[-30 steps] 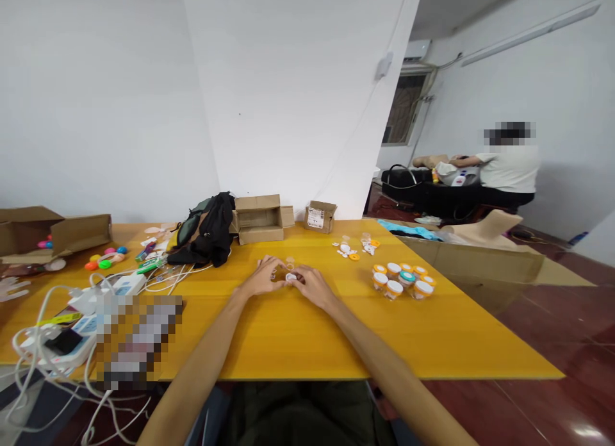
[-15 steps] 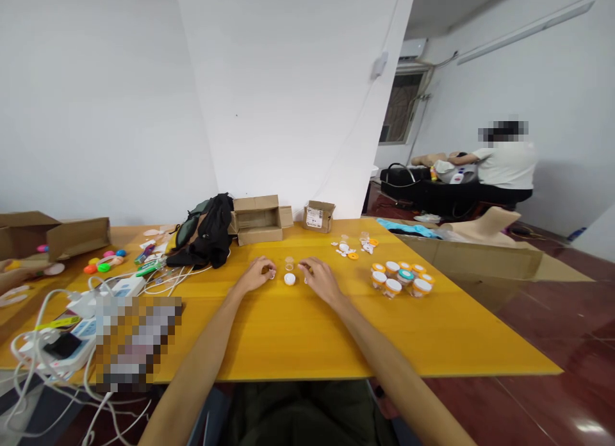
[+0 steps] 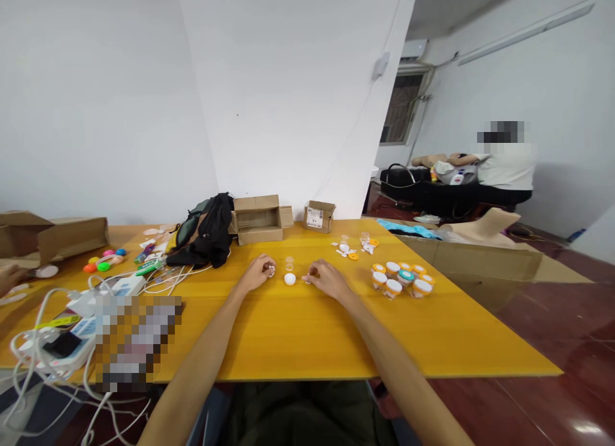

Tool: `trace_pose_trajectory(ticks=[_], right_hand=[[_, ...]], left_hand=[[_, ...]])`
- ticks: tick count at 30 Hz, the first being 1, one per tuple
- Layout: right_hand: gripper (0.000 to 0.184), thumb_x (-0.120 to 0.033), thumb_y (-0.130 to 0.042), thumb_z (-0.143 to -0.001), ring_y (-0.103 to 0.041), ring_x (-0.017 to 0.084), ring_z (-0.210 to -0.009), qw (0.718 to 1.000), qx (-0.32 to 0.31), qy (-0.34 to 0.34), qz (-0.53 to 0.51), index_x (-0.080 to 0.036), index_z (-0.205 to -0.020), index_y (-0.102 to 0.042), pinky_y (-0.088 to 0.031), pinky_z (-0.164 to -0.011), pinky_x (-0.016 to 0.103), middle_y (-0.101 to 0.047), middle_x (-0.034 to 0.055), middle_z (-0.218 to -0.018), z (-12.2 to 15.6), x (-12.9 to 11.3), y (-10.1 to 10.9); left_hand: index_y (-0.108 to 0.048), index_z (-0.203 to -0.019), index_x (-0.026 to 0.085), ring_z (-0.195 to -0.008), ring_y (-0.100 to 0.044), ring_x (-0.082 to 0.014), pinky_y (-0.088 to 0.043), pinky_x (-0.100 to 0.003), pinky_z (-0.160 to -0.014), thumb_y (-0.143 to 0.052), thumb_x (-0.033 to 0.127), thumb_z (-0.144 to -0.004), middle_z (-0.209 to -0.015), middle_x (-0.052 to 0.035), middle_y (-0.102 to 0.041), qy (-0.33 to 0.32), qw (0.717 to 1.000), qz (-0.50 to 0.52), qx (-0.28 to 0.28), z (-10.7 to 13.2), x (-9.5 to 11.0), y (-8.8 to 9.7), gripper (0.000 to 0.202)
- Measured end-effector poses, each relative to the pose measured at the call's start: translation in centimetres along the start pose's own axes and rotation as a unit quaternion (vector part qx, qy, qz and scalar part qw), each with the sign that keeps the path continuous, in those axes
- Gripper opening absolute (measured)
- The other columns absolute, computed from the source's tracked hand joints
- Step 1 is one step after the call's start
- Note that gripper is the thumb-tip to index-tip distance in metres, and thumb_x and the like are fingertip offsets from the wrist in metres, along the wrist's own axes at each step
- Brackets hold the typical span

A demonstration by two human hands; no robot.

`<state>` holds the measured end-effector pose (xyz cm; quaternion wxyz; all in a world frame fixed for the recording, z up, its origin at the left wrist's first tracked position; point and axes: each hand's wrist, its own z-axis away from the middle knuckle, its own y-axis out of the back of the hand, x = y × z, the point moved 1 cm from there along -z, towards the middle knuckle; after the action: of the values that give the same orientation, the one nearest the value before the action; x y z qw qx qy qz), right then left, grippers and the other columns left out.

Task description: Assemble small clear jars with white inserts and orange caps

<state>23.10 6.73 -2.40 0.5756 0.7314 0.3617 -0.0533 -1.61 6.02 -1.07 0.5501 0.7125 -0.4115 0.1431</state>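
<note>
My left hand (image 3: 258, 272) is closed in a pinch on a small white piece (image 3: 271, 270) whose kind I cannot make out. My right hand (image 3: 325, 278) has its thumb and fingers together around another small white piece (image 3: 307, 279), mostly hidden by the fingertips. Between the hands a round white cap (image 3: 289, 279) lies on the table. Just behind it stands a small clear plastic cup (image 3: 289, 264). To the right of my right hand is a cluster of several clear jars with white, orange and teal lids (image 3: 405, 277).
Loose white and orange parts (image 3: 353, 248) lie at the table's back right. Two cardboard boxes (image 3: 259, 234) (image 3: 319, 216) and a black bag (image 3: 218, 231) stand along the wall. Power strips (image 3: 81, 337), cables and a phone lie left. Another person sits at the far right.
My right hand has shifted slightly to the right, away from the clear cup. My left hand has turned a little, showing more of its white piece. The co-worker's hand at far left has moved.
</note>
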Motion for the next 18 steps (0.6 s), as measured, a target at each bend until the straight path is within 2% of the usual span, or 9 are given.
trace_pose_trajectory(ticks=[7,10,14,18], right_hand=[[0.008,-0.022,-0.068,-0.076,-0.063,0.017,-0.069,0.996,-0.010,-0.020,-0.088,-0.022,-0.074,-0.060,-0.045,-0.063,0.026,-0.067,0.0013,-0.072,-0.2,-0.9,0.1],[0.008,-0.019,-0.065,-0.075,-0.063,0.017,-0.066,0.989,0.010,-0.036,-0.145,-0.022,-0.074,-0.057,-0.048,-0.064,0.027,-0.065,-0.0013,-0.066,-0.3,-1.1,0.1],[0.008,-0.020,-0.063,-0.073,-0.064,0.017,-0.066,0.971,0.029,-0.052,-0.231,-0.022,-0.074,-0.056,-0.051,-0.066,0.029,-0.065,-0.0007,-0.067,-0.6,-1.3,-0.2],[0.006,-0.022,-0.062,-0.072,-0.066,0.017,-0.068,0.947,0.026,-0.067,-0.315,-0.021,-0.076,-0.059,-0.053,-0.066,0.030,-0.066,0.0006,-0.071,-0.8,-1.6,-0.5]], left_hand=[[-0.068,-0.088,0.020,-0.074,-0.060,-0.0152,-0.053,-0.030,-0.071,-0.060,0.013,-0.074,-0.087,-0.0019,-0.063,0.011,0.998,0.054,0.023,-0.2,-0.2,-0.3,0.017],[-0.068,-0.087,0.020,-0.077,-0.061,-0.0160,-0.053,-0.030,-0.072,-0.063,0.013,-0.072,-0.085,-0.0018,-0.064,0.014,0.997,0.067,0.035,-0.3,-0.1,-0.4,0.017],[-0.067,-0.082,0.019,-0.076,-0.063,-0.0162,-0.053,-0.030,-0.073,-0.064,0.014,-0.071,-0.079,-0.0014,-0.065,0.023,0.994,0.099,0.046,-0.4,0.1,-0.5,0.012],[-0.067,-0.078,0.019,-0.068,-0.062,-0.0147,-0.052,-0.027,-0.064,-0.065,0.020,-0.072,-0.073,-0.0005,-0.066,0.043,0.987,0.150,0.046,-0.4,0.4,-0.6,0.006]])
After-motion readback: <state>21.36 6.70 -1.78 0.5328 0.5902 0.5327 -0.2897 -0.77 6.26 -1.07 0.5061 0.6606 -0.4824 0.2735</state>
